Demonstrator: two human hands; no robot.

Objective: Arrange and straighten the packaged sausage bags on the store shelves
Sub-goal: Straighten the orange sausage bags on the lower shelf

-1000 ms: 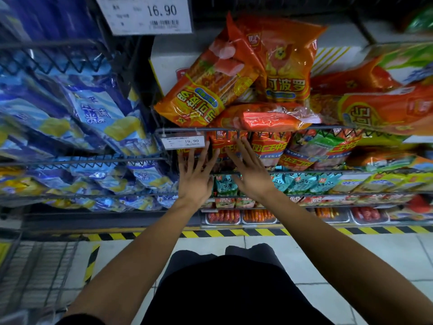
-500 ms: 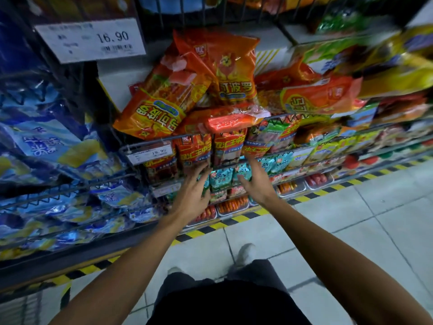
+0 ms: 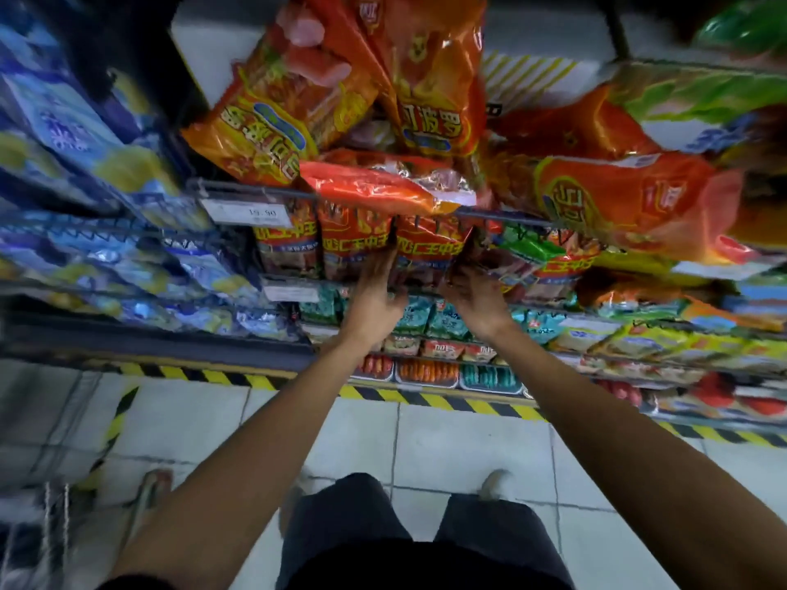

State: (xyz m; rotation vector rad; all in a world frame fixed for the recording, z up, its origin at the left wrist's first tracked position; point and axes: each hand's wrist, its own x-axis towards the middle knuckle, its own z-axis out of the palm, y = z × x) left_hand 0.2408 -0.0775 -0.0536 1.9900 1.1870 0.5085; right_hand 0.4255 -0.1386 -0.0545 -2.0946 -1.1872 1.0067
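Red sausage bags stood in the wire shelf, blurred. Left hand pressed straight fingers between two bags; right hand fingers reached behind one, grip unclear.

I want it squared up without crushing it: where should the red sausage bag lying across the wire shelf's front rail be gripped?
Probably by its two short ends, coming from the front, one hand each side. The red bag lies flat and crosswise, overhanging the rail.
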